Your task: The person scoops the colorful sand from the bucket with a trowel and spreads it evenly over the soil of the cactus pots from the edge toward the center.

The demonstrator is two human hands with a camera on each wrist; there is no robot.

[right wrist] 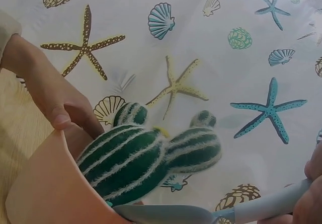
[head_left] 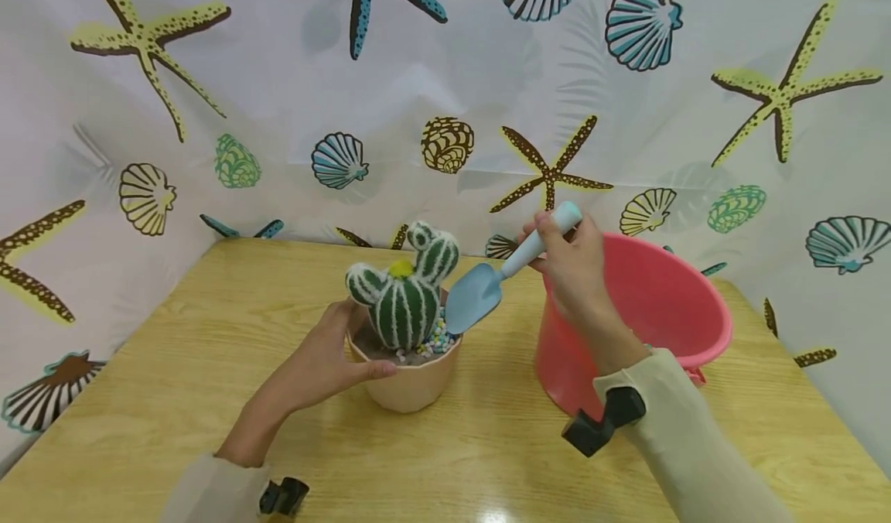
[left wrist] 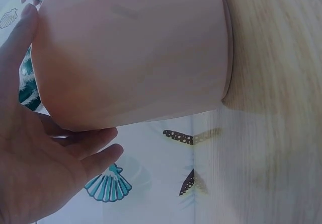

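Apparently adding beads [head_left: 442, 339]; L hand [head_left: 332, 357] half-curled round pot [head_left: 411, 387] at its 9 o'clock, cactus [head_left: 406, 314] inside; R hand [head_left: 576, 271] grips scoop [head_left: 522, 256], blade [head_left: 473, 300] at pot's 2 o'clock; next prob. needs tipping, then dip into bucket [head_left: 565, 360], pot's 3 o'clock.

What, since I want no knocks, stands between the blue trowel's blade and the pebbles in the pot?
Nothing visible does. The trowel in the right hand has its blade at the right rim of the pot, beside the pebbles. The cactus stands on their other side; the left hand grips the left rim.
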